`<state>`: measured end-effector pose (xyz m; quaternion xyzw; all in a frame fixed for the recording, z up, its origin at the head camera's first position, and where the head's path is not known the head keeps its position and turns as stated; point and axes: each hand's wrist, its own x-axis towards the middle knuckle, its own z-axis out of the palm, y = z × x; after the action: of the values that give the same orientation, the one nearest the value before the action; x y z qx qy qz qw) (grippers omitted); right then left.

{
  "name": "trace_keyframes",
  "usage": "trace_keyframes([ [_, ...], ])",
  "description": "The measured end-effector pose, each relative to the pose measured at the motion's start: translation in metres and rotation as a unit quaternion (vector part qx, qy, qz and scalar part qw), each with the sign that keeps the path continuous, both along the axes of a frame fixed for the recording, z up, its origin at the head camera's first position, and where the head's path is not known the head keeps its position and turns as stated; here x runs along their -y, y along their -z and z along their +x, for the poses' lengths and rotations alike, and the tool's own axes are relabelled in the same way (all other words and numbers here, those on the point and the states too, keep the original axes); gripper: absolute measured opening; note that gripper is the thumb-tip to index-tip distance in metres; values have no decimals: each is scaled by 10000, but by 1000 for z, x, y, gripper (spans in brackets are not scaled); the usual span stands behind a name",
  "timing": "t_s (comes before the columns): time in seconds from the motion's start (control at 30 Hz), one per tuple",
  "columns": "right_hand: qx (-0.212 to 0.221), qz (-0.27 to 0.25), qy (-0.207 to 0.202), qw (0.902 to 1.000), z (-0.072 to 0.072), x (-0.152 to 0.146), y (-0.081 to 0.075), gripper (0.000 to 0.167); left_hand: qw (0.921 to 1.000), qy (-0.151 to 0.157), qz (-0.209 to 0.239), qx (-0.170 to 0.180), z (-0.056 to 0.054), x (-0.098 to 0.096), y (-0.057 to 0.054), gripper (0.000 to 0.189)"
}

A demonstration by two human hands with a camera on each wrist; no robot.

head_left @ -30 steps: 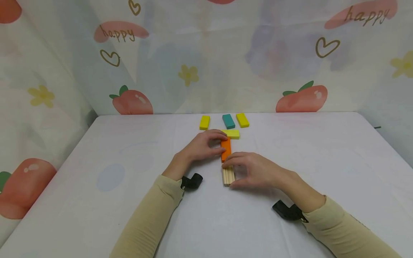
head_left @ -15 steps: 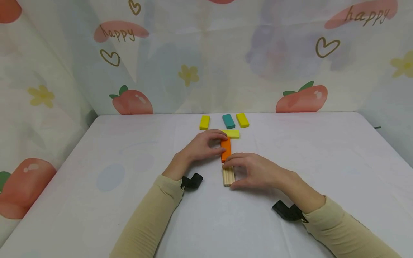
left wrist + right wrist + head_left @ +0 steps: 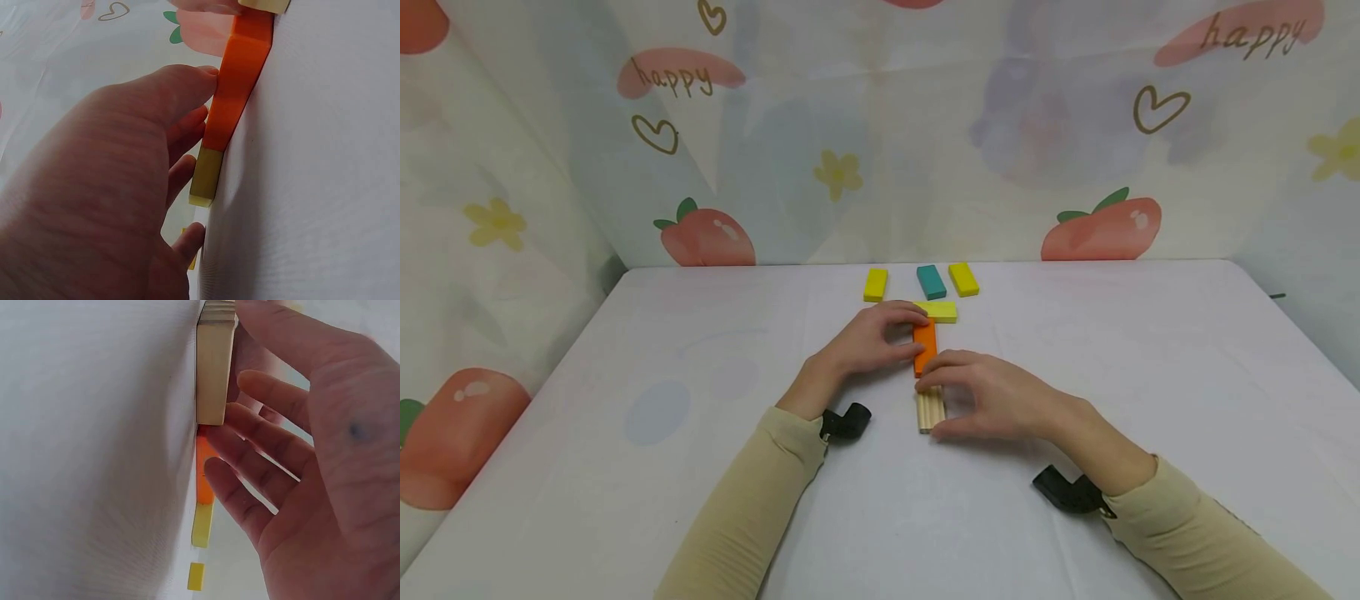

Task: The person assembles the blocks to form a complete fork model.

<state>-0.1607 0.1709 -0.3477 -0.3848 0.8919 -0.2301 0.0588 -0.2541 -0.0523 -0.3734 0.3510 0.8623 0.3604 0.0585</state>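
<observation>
Orange block under thumb and fingertips of left hand; wood block at fingers of right hand (pinched or merely touched, cannot tell for either). Right wrist view shows wood and orange meeting end to end, joint fingers cover in head view. Crosswise yellow block beyond. Only head view shows teal block. White table, patterned backdrop behind.
</observation>
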Motion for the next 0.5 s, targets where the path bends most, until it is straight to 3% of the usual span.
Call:
trace_keyframes([
  [0.5, -61, -44, 201, 9998, 0, -1, -2, 43, 10000, -43, 32, 30, -2, 0, 3, 35],
])
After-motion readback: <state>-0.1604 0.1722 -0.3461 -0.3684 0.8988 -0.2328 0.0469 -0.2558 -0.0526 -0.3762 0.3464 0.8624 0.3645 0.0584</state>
